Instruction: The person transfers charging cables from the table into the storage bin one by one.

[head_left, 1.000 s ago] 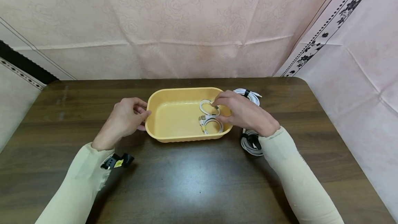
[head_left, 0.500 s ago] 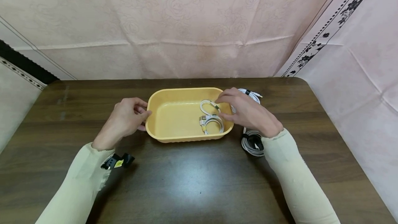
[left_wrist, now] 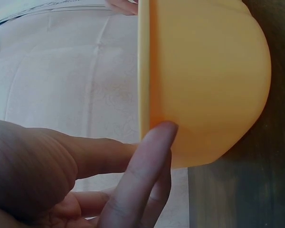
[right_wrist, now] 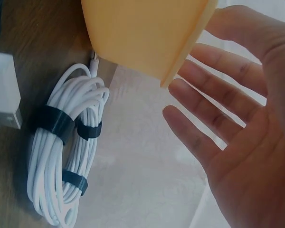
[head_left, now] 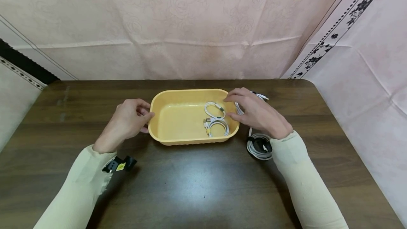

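A yellow plastic tray (head_left: pixel 181 123) stands on the table with two small coiled white cables, an upper coil (head_left: pixel 210 104) and a lower coil (head_left: pixel 222 120), in its right part. At the tray's left end my left hand (head_left: pixel 128 119) pinches the rim between thumb and finger; in the left wrist view a fingertip (left_wrist: pixel 164 135) lies against the outer wall. My right hand (head_left: pixel 259 112) hovers over the right rim, fingers spread and holding nothing, partly covering a white cable bundle (right_wrist: pixel 52 156) tied with black straps.
Just right of the tray lies a grey cable coil (head_left: pixel 259 146) with a black strap. A USB plug (right_wrist: pixel 4 90) shows at the left of the right wrist view. Behind the wooden table (head_left: pixel 190 186) hangs a pale floral cloth (head_left: pixel 178 27).
My right hand has drawn back to the right, away from the coiled cables inside the tray. My left hand has stayed at the left rim.
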Available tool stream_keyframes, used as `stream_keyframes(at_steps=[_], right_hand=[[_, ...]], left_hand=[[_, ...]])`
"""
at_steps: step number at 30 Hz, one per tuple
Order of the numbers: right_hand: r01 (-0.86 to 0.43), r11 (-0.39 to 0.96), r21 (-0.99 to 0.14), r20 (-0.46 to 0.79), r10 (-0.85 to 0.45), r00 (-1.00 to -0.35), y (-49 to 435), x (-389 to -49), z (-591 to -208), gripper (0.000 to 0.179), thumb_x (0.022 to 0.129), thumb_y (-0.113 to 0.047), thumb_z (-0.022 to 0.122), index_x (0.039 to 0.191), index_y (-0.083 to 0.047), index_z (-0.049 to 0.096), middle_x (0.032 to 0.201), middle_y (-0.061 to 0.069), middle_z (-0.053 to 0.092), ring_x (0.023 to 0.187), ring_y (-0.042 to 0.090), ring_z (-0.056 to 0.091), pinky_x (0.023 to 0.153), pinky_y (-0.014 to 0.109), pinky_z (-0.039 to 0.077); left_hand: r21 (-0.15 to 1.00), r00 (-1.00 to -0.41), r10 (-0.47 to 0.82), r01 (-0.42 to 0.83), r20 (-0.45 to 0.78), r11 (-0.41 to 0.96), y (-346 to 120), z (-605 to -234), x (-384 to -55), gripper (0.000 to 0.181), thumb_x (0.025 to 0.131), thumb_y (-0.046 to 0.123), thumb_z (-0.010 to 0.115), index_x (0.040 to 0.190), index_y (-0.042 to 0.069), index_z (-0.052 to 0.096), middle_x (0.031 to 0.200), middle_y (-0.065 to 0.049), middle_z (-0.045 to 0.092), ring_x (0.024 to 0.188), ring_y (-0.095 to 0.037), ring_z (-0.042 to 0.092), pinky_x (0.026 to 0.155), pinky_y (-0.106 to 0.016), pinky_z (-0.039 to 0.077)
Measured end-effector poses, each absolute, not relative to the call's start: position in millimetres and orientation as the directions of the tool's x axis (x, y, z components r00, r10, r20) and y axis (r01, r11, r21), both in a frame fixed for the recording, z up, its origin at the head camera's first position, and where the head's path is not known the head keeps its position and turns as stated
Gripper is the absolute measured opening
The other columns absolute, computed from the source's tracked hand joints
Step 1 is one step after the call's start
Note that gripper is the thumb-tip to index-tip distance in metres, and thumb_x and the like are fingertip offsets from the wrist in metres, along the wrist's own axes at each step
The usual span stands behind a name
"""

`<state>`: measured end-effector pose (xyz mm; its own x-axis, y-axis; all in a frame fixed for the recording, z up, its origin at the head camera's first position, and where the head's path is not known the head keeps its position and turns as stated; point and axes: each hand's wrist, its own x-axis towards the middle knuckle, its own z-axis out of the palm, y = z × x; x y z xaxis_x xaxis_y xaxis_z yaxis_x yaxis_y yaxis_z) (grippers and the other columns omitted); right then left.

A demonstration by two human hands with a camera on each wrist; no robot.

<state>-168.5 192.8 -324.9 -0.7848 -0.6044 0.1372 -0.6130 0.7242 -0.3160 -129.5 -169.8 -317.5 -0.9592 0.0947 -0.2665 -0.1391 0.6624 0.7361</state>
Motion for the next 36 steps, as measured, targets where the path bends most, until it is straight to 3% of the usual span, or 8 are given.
stream_keyframes(at_steps=[11,18,36], right_hand=[[-0.582,0.749,-0.317,0.135,-0.572,-0.809,200,-170,-324,0.039,0.101,-0.033,0.066,0.132,-0.009,0.066,0.132,0.004,0.062,0.127,0.022,0.057,0.111,0.043,0.049],[-0.581,0.742,-0.335,0.16,-0.563,-0.811,204,-174,-326,0.034,0.104,-0.032,0.06,0.126,-0.007,0.069,0.128,0.004,0.064,0.123,0.021,0.06,0.11,0.042,0.05],[-0.549,0.767,-0.33,0.116,-0.545,-0.831,217,-180,-328,0.03,0.101,-0.024,0.066,0.125,-0.007,0.069,0.125,0.008,0.066,0.122,0.025,0.061,0.109,0.044,0.05]], left_hand=[[0.735,-0.958,0.091,-0.145,-0.271,0.662,-169,-317,-130,0.034,0.103,0.012,0.059,0.132,-0.006,0.055,0.112,-0.023,0.063,0.075,-0.016,0.072,0.073,-0.039,0.067],[0.745,-0.958,0.096,-0.144,-0.269,0.651,-169,-318,-128,0.035,0.103,0.012,0.06,0.132,-0.007,0.054,0.112,-0.022,0.063,0.078,-0.017,0.072,0.073,-0.038,0.067],[0.737,-0.957,0.09,-0.149,-0.274,0.659,-169,-317,-129,0.034,0.103,0.012,0.058,0.132,-0.006,0.054,0.113,-0.024,0.063,0.076,-0.017,0.072,0.073,-0.039,0.067]])
